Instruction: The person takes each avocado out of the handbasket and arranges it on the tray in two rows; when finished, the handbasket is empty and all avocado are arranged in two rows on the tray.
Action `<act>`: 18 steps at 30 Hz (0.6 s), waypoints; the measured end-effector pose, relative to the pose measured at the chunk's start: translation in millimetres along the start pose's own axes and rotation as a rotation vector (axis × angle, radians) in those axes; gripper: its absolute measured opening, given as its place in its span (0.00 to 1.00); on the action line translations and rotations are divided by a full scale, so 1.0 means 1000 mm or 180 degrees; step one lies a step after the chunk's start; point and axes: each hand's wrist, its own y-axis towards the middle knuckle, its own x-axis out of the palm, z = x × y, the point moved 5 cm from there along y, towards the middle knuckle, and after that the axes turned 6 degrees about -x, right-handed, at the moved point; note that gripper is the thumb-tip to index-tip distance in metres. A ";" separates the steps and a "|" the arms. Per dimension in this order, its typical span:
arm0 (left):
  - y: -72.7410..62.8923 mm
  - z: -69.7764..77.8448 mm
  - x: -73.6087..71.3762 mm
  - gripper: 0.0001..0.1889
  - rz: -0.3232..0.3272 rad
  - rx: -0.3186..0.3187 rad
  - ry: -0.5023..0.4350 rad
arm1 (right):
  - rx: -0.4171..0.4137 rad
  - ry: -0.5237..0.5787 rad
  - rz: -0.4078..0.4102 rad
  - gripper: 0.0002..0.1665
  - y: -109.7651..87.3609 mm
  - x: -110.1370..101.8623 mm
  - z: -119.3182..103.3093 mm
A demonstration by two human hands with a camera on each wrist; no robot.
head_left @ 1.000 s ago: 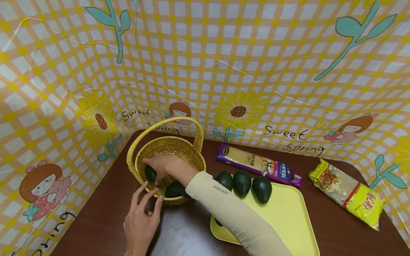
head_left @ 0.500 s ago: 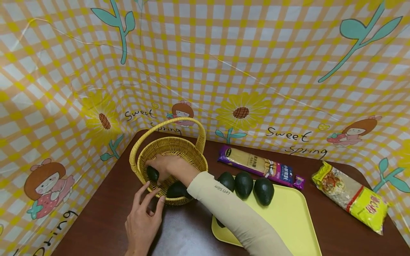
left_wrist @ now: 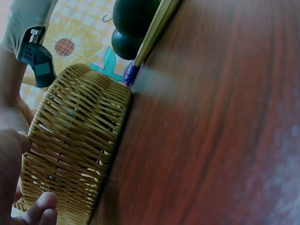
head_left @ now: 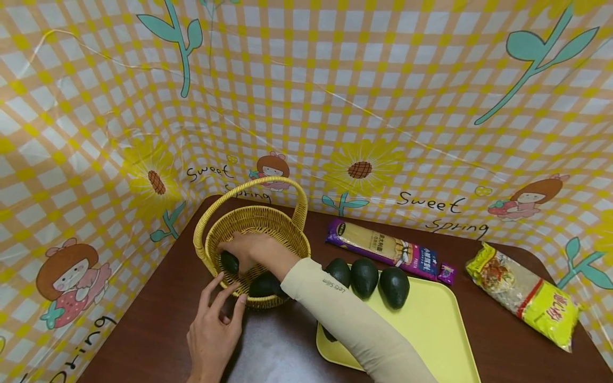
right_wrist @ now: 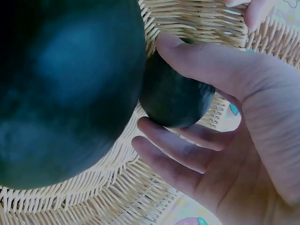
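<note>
In the head view my right hand (head_left: pixel 246 252) reaches down into a yellow wicker basket (head_left: pixel 261 213) with a tall arched handle. Its thumb and fingers hold a dark green avocado (head_left: pixel 230 262) low at the basket's left side; the right wrist view shows this avocado (right_wrist: pixel 173 93) between thumb and fingers. A second avocado (head_left: pixel 262 285) lies at the basket's near side, partly behind the right forearm; it looms large in the right wrist view. My left hand (head_left: pixel 215 332) touches the basket's near left rim with loosely bent fingers; in the left wrist view fingertips lie against the woven wall (left_wrist: pixel 75 136).
Right of the basket, a yellow tray (head_left: pixel 426 330) carries several avocados (head_left: pixel 394 287), one mostly hidden under the right sleeve. Behind it lies a purple pasta packet (head_left: pixel 383 244). A yellow noodle bag (head_left: pixel 524 295) lies far right. Patterned cloth (head_left: pixel 335 106) walls the brown table (head_left: pixel 148 319).
The head view shifted slightly at first. The avocado in my right hand sits a touch lower and turned a little in the basket. My left hand stays at the rim.
</note>
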 end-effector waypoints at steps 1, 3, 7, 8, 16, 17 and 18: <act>0.000 0.000 0.000 0.13 0.0004 0.0003 0.0000 | 0.0005 0.0011 0.0001 0.50 -0.001 0.000 0.001; 0.000 0.000 0.001 0.13 0.0015 0.0011 0.0003 | 0.0022 0.0033 0.0006 0.51 -0.003 -0.001 0.002; -0.001 -0.001 0.001 0.13 0.0046 0.0030 -0.0001 | 0.0052 0.0079 0.0029 0.52 -0.006 -0.001 0.005; -0.001 -0.001 0.001 0.14 0.0049 0.0035 -0.0006 | 0.0066 0.0085 0.0036 0.53 -0.007 -0.001 0.005; -0.001 -0.001 0.001 0.14 0.0022 0.0035 -0.0010 | 0.0085 0.0116 0.0151 0.57 -0.013 -0.002 0.011; -0.001 -0.001 0.001 0.14 0.0021 0.0033 -0.0007 | 0.0085 0.0113 0.0171 0.57 -0.013 -0.002 0.012; -0.001 -0.001 0.001 0.14 0.0021 0.0032 0.0000 | 0.0080 0.0101 0.0192 0.56 -0.014 -0.003 0.012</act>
